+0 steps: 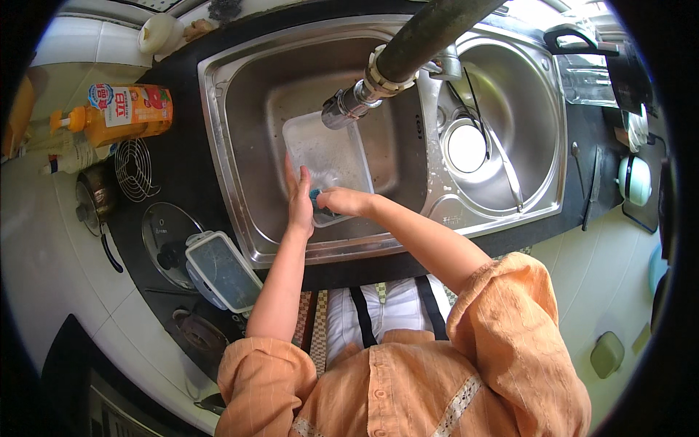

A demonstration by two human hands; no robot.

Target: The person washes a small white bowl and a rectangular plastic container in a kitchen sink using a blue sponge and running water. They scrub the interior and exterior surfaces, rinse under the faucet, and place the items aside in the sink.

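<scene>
A clear rectangular plastic container point(333, 147) is tilted inside the large basin of the stainless steel sink point(240, 125). Its left side is gripped by my left hand point(300, 199), the thumb lying along the wall and the other fingers partly hidden behind it. Inside the container's near end, my right hand point(345, 201) presses a blue scrubber point(314, 194), mostly covered by the fingers. Above the container's far end hangs the metal faucet spout point(349, 104), which hides part of the rim.
The round right basin holds a bright round bowl point(467, 145), dark chopsticks point(476, 109) and a long metal utensil point(509, 169). On the left counter are an orange dish soap bottle point(131, 112), a wire rack point(134, 170), a glass lid point(169, 240) and plastic container lids point(225, 270).
</scene>
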